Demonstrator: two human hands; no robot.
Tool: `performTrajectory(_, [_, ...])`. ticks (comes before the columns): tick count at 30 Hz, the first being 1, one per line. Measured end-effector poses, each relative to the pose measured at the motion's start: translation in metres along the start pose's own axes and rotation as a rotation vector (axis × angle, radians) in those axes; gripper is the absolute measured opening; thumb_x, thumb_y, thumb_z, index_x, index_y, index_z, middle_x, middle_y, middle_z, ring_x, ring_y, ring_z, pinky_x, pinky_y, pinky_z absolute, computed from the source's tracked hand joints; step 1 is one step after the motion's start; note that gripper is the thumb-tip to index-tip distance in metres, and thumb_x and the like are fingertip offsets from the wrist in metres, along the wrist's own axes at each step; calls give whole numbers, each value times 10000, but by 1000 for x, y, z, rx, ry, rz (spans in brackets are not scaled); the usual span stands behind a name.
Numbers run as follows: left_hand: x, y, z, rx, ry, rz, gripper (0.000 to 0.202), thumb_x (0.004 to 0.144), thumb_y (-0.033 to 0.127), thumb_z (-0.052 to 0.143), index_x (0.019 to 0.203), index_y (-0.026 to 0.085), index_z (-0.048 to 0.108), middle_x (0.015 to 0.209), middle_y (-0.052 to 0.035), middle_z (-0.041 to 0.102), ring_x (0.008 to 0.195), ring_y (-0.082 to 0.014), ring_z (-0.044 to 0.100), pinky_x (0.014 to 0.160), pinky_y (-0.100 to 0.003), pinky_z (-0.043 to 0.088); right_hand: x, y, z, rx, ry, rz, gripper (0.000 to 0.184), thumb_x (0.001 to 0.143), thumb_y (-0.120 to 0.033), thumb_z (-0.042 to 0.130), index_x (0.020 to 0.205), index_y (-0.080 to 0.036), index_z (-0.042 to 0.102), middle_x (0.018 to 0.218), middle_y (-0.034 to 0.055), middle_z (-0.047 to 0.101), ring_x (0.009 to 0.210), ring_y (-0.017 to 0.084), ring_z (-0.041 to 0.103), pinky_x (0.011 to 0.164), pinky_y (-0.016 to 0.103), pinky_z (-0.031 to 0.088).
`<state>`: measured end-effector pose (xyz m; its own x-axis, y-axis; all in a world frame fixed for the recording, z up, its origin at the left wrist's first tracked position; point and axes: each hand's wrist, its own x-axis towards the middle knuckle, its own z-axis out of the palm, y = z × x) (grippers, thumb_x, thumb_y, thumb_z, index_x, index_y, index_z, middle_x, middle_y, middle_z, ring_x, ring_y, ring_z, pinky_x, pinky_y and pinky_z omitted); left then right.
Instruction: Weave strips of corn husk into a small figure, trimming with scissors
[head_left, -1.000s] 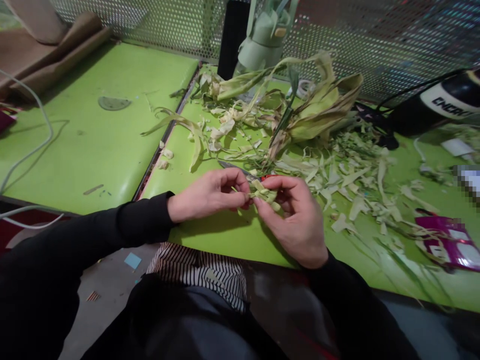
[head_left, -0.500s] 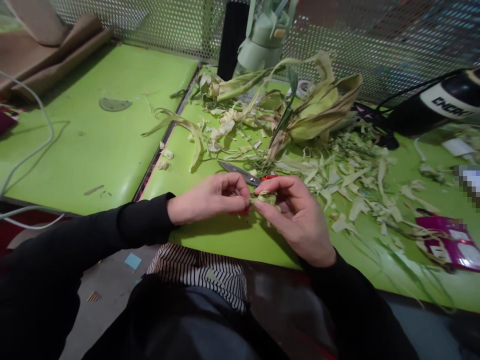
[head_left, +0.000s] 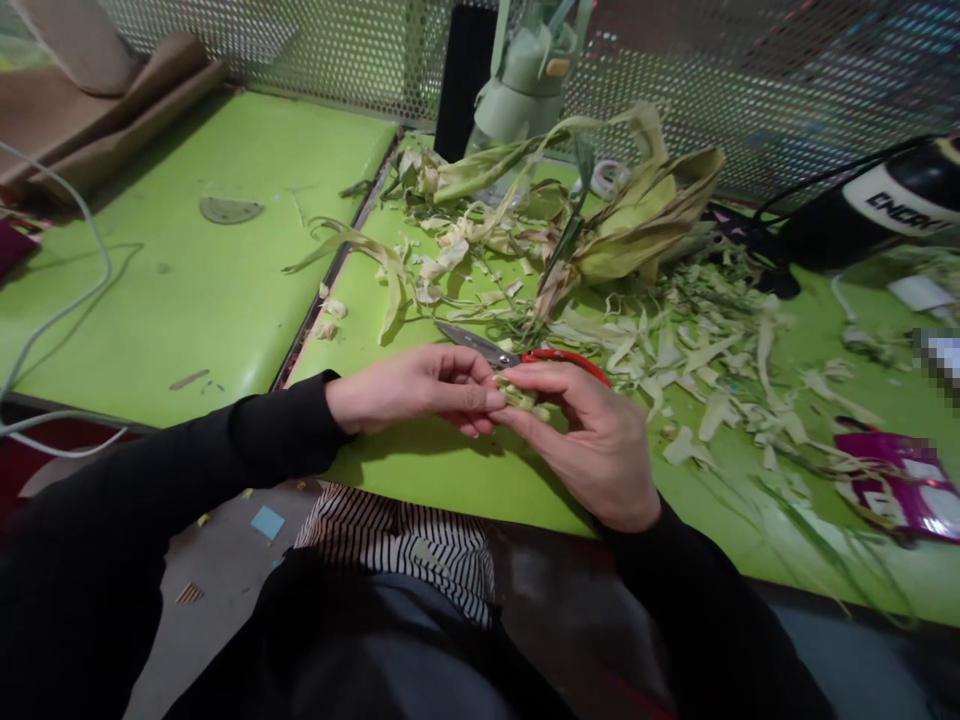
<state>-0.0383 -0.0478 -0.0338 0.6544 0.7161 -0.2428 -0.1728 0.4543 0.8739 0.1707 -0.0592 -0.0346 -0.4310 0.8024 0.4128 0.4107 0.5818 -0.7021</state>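
Observation:
Between my two hands, low over the green table, is a small bunched piece of pale green corn husk (head_left: 523, 396). My right hand (head_left: 589, 435) pinches it from the right with thumb and fingers. From the left, my left hand (head_left: 435, 390) presses thumb and fingertips together at the husk's near end, touching my right fingertips. Just beyond the hands lie scissors (head_left: 480, 345) with dark blades and a red handle (head_left: 574, 362), partly hidden by my right hand. Behind them spreads a pile of cut husk strips (head_left: 690, 350), with large whole husk leaves (head_left: 630, 240) on it.
A pale green bottle (head_left: 521, 90) stands at the back against a perforated screen. A black cylinder marked with letters (head_left: 877, 200) lies at the right, and a purple packet (head_left: 900, 480) nearer. On the left are a protractor (head_left: 231, 209) and a white cable (head_left: 94, 285).
My hands have come closer together on the husk piece. The right hand has shifted slightly left and down, and more of the scissors' red handle shows.

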Motion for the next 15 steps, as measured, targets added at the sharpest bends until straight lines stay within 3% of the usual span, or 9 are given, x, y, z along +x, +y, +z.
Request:
performTrajectory(4, [-1, 5, -2, 17, -23, 19, 187, 806, 213, 755, 810, 107, 601, 726, 11, 681, 607, -41, 629, 638, -173, 525, 2, -3, -8, 252, -135, 195, 333, 867, -413, 686, 1165, -267, 654, 1092, 53, 710, 879, 188, 682, 754, 336, 578])
performTrajectory(8, [-1, 5, -3, 61, 14, 80, 194, 803, 210, 758, 822, 110, 593, 702, 22, 660, 599, -44, 615, 630, -183, 521, 5, -4, -11, 453, -128, 379, 384, 908, -460, 613, 1227, -246, 590, 1151, 67, 651, 825, 141, 651, 671, 273, 573])
performTrajectory(11, [-1, 4, -3, 84, 38, 123, 220, 795, 218, 764, 828, 116, 571, 700, 29, 648, 602, -50, 614, 635, -197, 520, 6, -4, -8, 388, -165, 411, 410, 864, -423, 682, 1215, -232, 587, 1032, 45, 654, 796, 137, 642, 703, 283, 574])
performTrajectory(15, [0, 1, -4, 113, 49, 140, 218, 802, 216, 751, 873, 122, 567, 701, 21, 648, 612, -62, 618, 648, -210, 518, 6, -4, -3, 293, -120, 342, 348, 846, -367, 708, 1158, -244, 616, 948, 18, 661, 848, 156, 652, 757, 298, 566])
